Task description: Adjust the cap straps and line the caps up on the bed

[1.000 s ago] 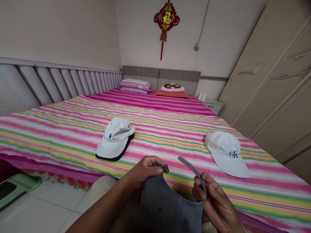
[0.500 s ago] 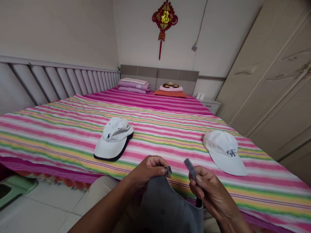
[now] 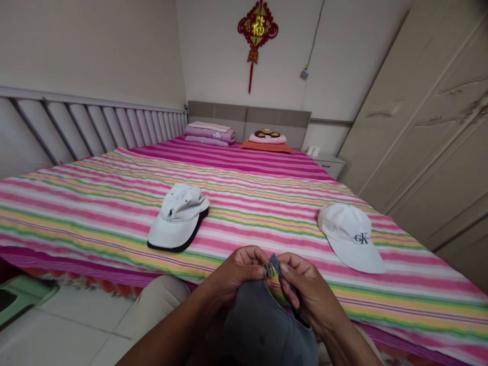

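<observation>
A grey cap (image 3: 263, 325) rests in front of me at the bottom of the view, back side up. My left hand (image 3: 238, 272) pinches its small metal buckle (image 3: 268, 270). My right hand (image 3: 305, 295) pinches the grey strap (image 3: 275, 263) and holds its end right at the buckle. Both hands are closed and meet above the cap. On the striped bed (image 3: 267, 203) lie two white caps: one with a dark-edged brim (image 3: 177, 217) to the left, one with dark letters (image 3: 351, 236) to the right.
Folded purple bedding (image 3: 211, 134) and a pink-and-orange pillow stack (image 3: 269, 140) lie at the headboard. A slatted rail (image 3: 95, 127) runs along the left wall. A cream wardrobe (image 3: 427, 122) stands right, a small nightstand (image 3: 330, 164) beside it. A green stool (image 3: 23, 297) sits on the floor at left.
My right hand has brought the strap end leftward from apart to the buckle held by my left hand. The two white caps have not moved.
</observation>
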Tool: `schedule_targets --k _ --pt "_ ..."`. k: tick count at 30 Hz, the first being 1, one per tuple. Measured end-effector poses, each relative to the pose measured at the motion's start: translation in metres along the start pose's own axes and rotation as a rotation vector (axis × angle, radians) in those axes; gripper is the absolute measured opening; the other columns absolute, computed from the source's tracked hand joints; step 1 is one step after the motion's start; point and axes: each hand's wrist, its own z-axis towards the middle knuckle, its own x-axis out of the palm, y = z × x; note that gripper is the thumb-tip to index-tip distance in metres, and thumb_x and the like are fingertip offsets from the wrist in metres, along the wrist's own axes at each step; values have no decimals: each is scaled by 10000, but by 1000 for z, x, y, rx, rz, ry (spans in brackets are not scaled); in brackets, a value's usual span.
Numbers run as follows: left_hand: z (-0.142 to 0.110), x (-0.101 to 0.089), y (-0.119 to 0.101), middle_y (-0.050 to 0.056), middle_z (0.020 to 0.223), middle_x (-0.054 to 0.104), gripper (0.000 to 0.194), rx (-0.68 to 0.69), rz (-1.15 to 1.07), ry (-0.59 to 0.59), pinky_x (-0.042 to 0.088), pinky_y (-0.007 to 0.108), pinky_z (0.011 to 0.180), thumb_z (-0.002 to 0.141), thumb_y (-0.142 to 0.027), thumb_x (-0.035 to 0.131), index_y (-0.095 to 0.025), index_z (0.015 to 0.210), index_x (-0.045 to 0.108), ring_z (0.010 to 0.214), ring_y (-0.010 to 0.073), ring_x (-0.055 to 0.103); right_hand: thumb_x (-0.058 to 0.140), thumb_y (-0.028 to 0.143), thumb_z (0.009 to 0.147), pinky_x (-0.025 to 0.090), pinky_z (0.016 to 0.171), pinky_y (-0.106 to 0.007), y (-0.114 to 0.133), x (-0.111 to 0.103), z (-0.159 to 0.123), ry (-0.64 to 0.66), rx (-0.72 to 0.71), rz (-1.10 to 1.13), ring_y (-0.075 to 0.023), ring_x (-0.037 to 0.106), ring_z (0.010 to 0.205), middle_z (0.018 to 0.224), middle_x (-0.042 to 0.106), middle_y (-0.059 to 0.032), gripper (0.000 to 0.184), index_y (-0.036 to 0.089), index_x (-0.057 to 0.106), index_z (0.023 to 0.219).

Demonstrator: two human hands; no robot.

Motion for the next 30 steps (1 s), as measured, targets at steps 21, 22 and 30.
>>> schedule_targets --k 21,22,30 --pt "5 -7 9 21 559 643 237 -44 -63 -66 414 141 455 543 -159 759 -113 695 584 455 74 568 680 373 664 91 303 -141 -12 -6 2 116 138 131 12 213 270 407 508 57 279 132 541 665" --pt "5 -7 9 19 558 642 241 -48 -55 -72 412 143 452 540 -163 761 -115 697 584 453 75 567 684 366 661 87 304 -140 -11 -6 2 109 133 107 14 229 278 453 553 35 274 131 545 666" --pt "3 -5 10 34 562 639 256 -82 52 -94 420 160 465 539 -182 762 -103 703 581 475 96 580 677 358 670 133 316 -139 -10 -5 -1 72 80 43 2 285 330 550 602 -2 243 130 594 675"
